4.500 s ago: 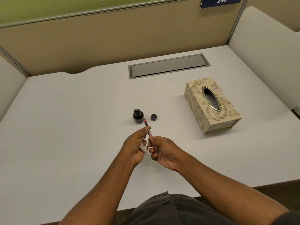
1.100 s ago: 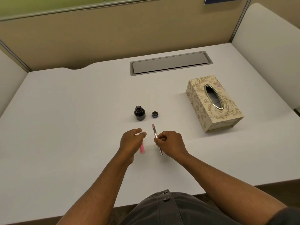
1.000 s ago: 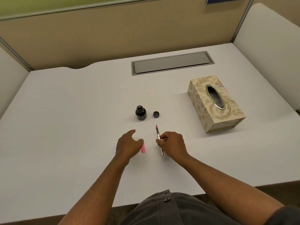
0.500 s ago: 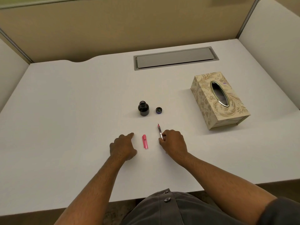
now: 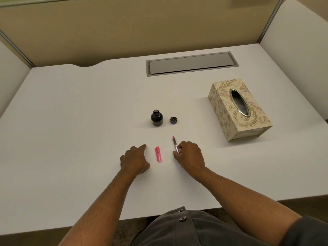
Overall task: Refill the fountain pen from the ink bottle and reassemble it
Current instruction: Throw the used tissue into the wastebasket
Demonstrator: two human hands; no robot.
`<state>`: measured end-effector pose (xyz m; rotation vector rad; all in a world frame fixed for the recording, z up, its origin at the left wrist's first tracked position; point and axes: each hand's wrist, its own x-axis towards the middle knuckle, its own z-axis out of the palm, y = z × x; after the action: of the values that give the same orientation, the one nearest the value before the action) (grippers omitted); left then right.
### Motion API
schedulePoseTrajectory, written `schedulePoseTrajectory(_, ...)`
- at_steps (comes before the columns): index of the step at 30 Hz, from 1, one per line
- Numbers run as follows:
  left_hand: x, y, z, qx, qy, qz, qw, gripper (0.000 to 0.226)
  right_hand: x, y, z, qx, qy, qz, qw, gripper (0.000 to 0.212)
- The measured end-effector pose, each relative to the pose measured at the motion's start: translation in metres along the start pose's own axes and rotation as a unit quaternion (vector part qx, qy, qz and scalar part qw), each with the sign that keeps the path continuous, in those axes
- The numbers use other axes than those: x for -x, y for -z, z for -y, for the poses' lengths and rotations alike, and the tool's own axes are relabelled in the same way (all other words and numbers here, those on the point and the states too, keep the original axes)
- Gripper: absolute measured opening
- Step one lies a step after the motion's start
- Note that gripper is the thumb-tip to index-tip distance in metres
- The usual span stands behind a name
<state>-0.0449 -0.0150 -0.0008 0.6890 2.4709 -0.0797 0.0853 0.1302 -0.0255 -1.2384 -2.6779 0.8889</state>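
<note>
The open ink bottle [image 5: 156,118] stands upright at the middle of the white desk [image 5: 71,121], its small cap [image 5: 173,120] lying just to its right. A short pink pen piece [image 5: 158,154] lies loose on the desk between my hands. The pen's thin nib section [image 5: 174,143] points away from me, pink tip toward the bottle cap. My right hand [image 5: 190,155] pinches its near end low over the desk. My left hand [image 5: 135,159] rests palm down left of the pink piece, holding nothing, index finger stretched forward.
A patterned beige tissue box [image 5: 237,110] sits at the right. A grey cable hatch [image 5: 191,63] is set into the desk at the back. Beige partition walls [image 5: 124,29] close the back and sides.
The two hands drew apart. My left hand laid the pink piece on the desk and let go, sliding left. My right hand lowered the nib section toward the desk.
</note>
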Motion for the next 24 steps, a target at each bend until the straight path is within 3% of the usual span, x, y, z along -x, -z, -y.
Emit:
schedulePoseTrajectory(4, 0.005, 0.004, 0.001, 0.022, -0.002, -0.009, 1.000, 0.079, 0.002, -0.001, -0.003, -0.012, 0.000, -0.005, 1.000, 0.029)
schedulePoseTrajectory(7, 0.015, 0.010, 0.001, 0.179, -0.009, -0.043, 0.983, 0.069, 0.008, 0.002, -0.004, -0.039, 0.008, -0.037, 0.998, 0.038)
schedulePoseTrajectory(10, 0.026, 0.021, -0.007, 0.449, -0.011, -0.025, 0.893, 0.048, 0.014, 0.014, 0.003, -0.075, 0.028, -0.070, 0.994, 0.035)
schedulePoseTrajectory(13, 0.034, 0.033, -0.020, 0.654, 0.014, 0.074, 0.752, 0.035, 0.023, 0.028, 0.016, -0.117, 0.060, -0.092, 0.987, 0.027)
schedulePoseTrajectory(15, 0.037, 0.038, -0.027, 0.750, 0.010, 0.133, 0.648, 0.035, 0.035, 0.036, 0.026, -0.149, 0.091, -0.089, 0.981, 0.029)
schedulePoseTrajectory(17, 0.039, 0.041, -0.033, 0.798, -0.005, 0.182, 0.575, 0.041, 0.048, 0.040, 0.036, -0.174, 0.137, -0.071, 0.973, 0.032)
schedulePoseTrajectory(19, 0.039, 0.042, -0.037, 0.810, -0.020, 0.213, 0.547, 0.047, 0.060, 0.041, 0.046, -0.185, 0.185, -0.047, 0.964, 0.034)
schedulePoseTrajectory(21, 0.040, 0.043, -0.040, 0.805, -0.042, 0.241, 0.540, 0.050, 0.067, 0.039, 0.051, -0.162, 0.210, -0.044, 0.963, 0.037)
schedulePoseTrajectory(24, 0.045, 0.042, -0.043, 0.804, -0.062, 0.290, 0.516, 0.049, 0.072, 0.037, 0.052, -0.128, 0.182, -0.072, 0.972, 0.037)
